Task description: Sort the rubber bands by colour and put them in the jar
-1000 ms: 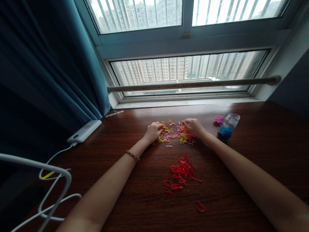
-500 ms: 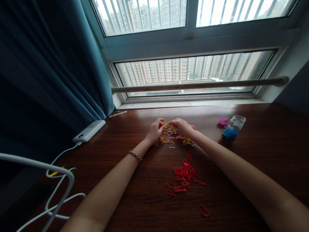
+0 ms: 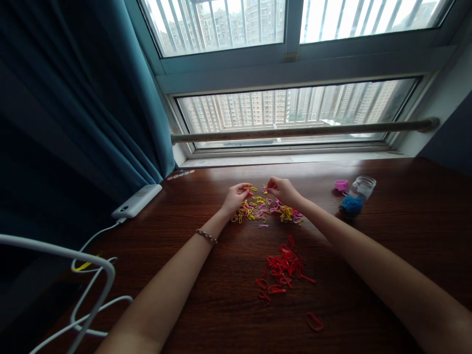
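Observation:
A loose heap of small yellow and pink rubber bands (image 3: 263, 210) lies on the dark wooden table (image 3: 206, 300) near the window. My left hand (image 3: 234, 197) rests at the heap's left edge with fingers curled in a pinch. My right hand (image 3: 282, 191) hovers over the heap's far side, fingertips pinched together; what either pinch holds is too small to make out. Closer to me sits a separate pile of red rubber bands (image 3: 283, 267), with one stray red band (image 3: 314, 321) lying apart at the front.
A clear jar (image 3: 356, 196) with blue bands inside stands at the right, its pink lid (image 3: 341, 185) beside it. A white power bank (image 3: 136, 200) with a cable (image 3: 96, 235) lies at the left by the teal curtain (image 3: 84, 103). White tubing (image 3: 79, 275) crosses the lower left.
My right hand shifted left from the heap's right side to its far middle, then lifted slightly. My left hand stayed at the left edge. The view panned a little.

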Available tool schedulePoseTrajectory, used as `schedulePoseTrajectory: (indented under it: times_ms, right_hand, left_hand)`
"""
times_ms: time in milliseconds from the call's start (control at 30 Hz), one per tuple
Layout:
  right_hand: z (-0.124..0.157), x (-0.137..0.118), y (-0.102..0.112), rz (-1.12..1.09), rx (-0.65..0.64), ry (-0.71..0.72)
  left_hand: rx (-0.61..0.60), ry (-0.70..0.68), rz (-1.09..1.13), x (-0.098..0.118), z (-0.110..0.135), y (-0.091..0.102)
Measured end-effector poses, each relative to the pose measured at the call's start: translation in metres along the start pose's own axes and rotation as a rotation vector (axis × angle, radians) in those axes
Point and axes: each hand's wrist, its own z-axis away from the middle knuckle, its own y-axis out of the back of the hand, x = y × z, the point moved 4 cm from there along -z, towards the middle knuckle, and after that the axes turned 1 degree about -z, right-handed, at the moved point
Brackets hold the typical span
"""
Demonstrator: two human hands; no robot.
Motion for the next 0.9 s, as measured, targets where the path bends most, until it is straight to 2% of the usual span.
schedulePoseTrajectory:
  times_ms: [133,267,433,600,767,833,867,900]
  right_hand:
    - [0.03,0.007,0.026,-0.425,0.014,-0.064]
    - [0.054,0.011,0.036,-0.687,-0.103,-0.168]
    - [0.065,0.007,0.039,-0.703,-0.419,-0.207]
    - [0.078,-0.011,0.033,-0.686,-0.878,-0.141]
    - [0.096,-0.034,0.029,-0.625,-1.166,-0.119]
    - [0.1,-0.039,0.03,-0.636,-1.242,-0.135]
    - [0.099,-0.038,0.03,-0.637,-1.223,-0.142]
    - [0.095,-0.034,0.031,-0.631,-1.153,-0.148]
  left_hand:
    - [0.007,0.045,0.171,0.003,0.002,-0.001]
    - [-0.006,0.069,0.182,0.003,0.004,0.0]
    - [0.027,0.108,0.164,0.001,0.004,0.002]
    - [0.072,0.123,0.199,-0.003,0.002,0.005]
    - [0.097,0.117,0.081,-0.008,0.0,0.009]
    - [0.111,0.062,-0.032,-0.006,-0.001,0.011]
    - [0.12,0.021,-0.096,-0.003,-0.001,0.012]
    - [0.129,-0.025,-0.162,0.0,-0.001,0.013]
